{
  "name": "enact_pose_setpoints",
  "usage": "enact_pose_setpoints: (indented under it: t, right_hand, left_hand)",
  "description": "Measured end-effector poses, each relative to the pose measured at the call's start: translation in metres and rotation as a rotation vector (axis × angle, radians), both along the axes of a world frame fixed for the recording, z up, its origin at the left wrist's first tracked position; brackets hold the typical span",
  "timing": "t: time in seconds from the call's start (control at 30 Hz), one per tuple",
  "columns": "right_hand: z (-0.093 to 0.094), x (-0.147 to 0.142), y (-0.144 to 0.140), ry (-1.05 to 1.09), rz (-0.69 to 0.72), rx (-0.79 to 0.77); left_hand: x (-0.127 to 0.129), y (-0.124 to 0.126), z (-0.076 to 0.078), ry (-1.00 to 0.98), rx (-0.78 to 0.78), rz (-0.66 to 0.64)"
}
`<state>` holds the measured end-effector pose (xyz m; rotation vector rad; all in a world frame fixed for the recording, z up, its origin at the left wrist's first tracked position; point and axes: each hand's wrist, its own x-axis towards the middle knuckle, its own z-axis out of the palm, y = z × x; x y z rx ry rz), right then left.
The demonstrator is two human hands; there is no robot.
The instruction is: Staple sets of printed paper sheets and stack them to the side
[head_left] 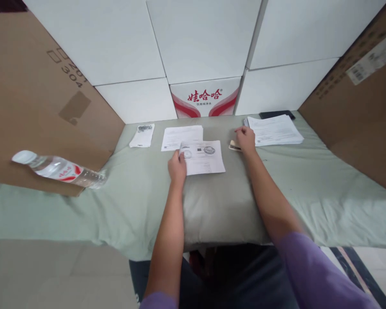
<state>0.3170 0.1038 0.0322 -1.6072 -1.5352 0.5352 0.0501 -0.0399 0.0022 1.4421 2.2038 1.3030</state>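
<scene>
A printed sheet (204, 159) bearing round stamps lies on the green cloth (212, 206) in front of me. My left hand (177, 167) pinches its left edge, lifting the corner slightly. Behind it lies a second set of white sheets (180, 136). My right hand (246, 139) rests on a small tan object (233, 146), right beside a thick stack of papers (275, 129). Whether the fingers grip that object is unclear.
A plastic water bottle (59, 168) lies at the left by a big cardboard box (35, 98). A small bag of metal clips (143, 134) sits back left. A dark phone (276, 114) lies behind the stack. White boxes (206, 51) wall the back; cardboard (363, 107) stands right.
</scene>
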Motion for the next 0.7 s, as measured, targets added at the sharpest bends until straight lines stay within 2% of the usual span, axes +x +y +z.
enact_pose_setpoints:
  t: [0.1, 0.23, 0.33, 0.43, 0.5, 0.6, 0.7]
  right_hand:
    - [0.006, -0.006, -0.003, 0.081, 0.297, -0.003]
    - [0.022, -0.026, -0.019, 0.188, 0.722, -0.091]
    - [0.031, -0.051, -0.039, 0.253, 1.015, -0.233]
    - [0.028, -0.082, -0.061, 0.302, 1.23, -0.353]
    - [0.021, -0.1, -0.074, 0.352, 1.201, -0.35]
    - [0.011, -0.117, -0.083, 0.517, 0.96, -0.316]
    - [0.012, -0.117, -0.08, 0.667, 0.764, -0.331]
  left_hand:
    - [-0.02, 0.006, -0.006, -0.135, 0.189, 0.142]
    - [-0.032, 0.018, -0.019, -0.372, 0.409, 0.277]
    - [-0.032, 0.025, -0.024, -0.47, 0.494, 0.32]
    - [-0.03, 0.025, -0.024, -0.476, 0.496, 0.314]
    - [-0.028, 0.025, -0.023, -0.47, 0.48, 0.302]
    - [-0.024, 0.024, -0.019, -0.494, 0.477, 0.269]
    - [-0.016, 0.024, -0.017, -0.516, 0.487, 0.195]
